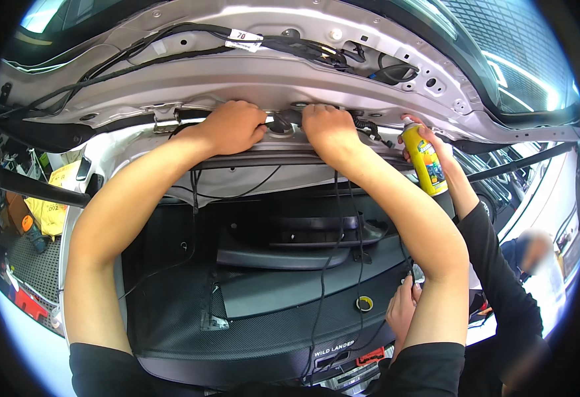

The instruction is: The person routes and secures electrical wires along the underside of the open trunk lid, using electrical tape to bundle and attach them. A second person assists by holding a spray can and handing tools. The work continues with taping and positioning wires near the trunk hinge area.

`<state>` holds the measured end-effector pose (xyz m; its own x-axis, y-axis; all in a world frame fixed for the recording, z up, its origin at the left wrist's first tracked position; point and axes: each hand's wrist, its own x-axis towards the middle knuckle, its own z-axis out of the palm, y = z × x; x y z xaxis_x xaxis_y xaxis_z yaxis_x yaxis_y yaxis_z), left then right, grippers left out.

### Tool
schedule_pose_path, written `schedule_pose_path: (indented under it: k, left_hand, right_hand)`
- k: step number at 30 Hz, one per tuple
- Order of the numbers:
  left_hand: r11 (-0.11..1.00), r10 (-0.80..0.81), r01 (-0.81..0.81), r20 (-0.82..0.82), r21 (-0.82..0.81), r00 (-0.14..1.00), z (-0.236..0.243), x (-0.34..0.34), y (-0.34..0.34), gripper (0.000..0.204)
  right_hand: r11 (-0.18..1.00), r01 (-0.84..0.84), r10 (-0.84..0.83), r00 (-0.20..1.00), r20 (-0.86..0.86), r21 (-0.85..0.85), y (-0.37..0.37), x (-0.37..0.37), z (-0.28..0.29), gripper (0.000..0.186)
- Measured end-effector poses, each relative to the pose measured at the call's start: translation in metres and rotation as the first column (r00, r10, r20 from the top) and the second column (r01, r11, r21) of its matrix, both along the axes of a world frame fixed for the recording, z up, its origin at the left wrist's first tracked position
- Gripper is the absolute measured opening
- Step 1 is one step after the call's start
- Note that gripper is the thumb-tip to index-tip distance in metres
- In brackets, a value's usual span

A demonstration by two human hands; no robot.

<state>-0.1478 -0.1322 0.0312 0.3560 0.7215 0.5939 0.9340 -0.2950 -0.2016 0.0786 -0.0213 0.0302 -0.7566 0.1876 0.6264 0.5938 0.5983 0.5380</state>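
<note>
Both my hands reach up to the seam between the raised silver tailgate [250, 79] and the rear roof edge of a car. My left hand [237, 127] is closed, fingers curled over the seam. A short black cable [278, 124] shows beside its thumb. Just to its right, my right hand [331, 132] is closed round a black wiring conduit, whose ribbed part [367, 126] comes out on the hand's right. My fingertips are hidden. Close to my right forearm, a co-worker's hand [435, 149] holds a yellow spray can [425, 162] upright but tilted.
A black wiring harness [190, 30] with a white label runs along the tailgate. Thin black cables [335, 238] hang into the boot, where dark trim panels [283, 258] and a tape roll [364, 304] lie. Another person's hand [403, 309] is below my right arm. A strut [32, 185] stands left.
</note>
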Motion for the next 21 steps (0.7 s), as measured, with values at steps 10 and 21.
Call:
schedule_pose_path:
  k: [10,21]
  left_hand:
    - [0.998,0.054,-0.046,0.203,-0.043,0.978,-0.003,0.019,0.017,0.031]
    - [0.985,-0.158,0.169,0.254,-0.024,0.954,-0.005,-0.007,0.009,0.027]
  right_hand:
    - [0.981,0.072,-0.057,0.994,0.089,-0.179,0.000,-0.007,0.015,0.016]
    - [0.971,-0.041,0.012,0.993,-0.121,-0.236,0.011,0.017,0.002,0.023]
